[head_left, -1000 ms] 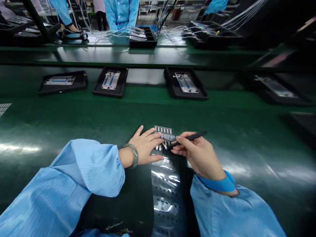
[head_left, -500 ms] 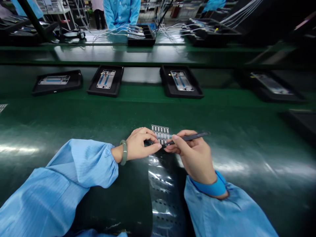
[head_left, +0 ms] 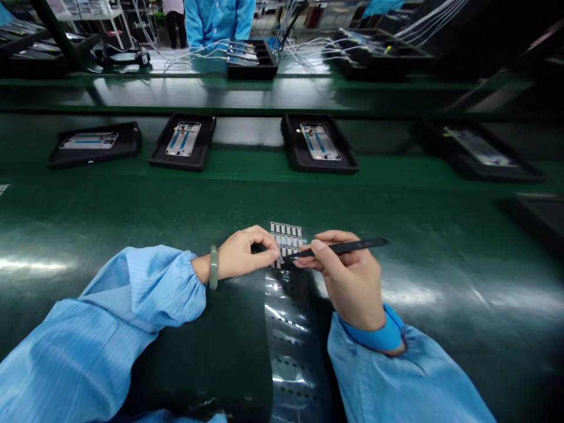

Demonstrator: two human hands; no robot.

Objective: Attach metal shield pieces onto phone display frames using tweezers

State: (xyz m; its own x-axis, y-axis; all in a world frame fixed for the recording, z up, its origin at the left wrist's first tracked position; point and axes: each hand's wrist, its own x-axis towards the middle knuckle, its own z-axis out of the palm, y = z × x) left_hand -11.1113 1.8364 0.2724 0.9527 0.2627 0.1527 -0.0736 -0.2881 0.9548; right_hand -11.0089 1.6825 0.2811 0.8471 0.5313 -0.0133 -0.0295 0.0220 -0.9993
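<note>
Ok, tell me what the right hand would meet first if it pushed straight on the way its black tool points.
The right hand aims the black tool leftward, so its tip would likely first meet the left hand's fingertips at the sheet of small parts. They look almost touching; depth is unclear.

Bench (head_left: 132, 211) surface open left and right of the hands. Ahead, open green strip up to a row of black trays (head_left: 183, 143), gaps between them. Glossy strip (head_left: 293, 329) lies flat between the sleeves (head_left: 145, 288), which close off the near side.
</note>
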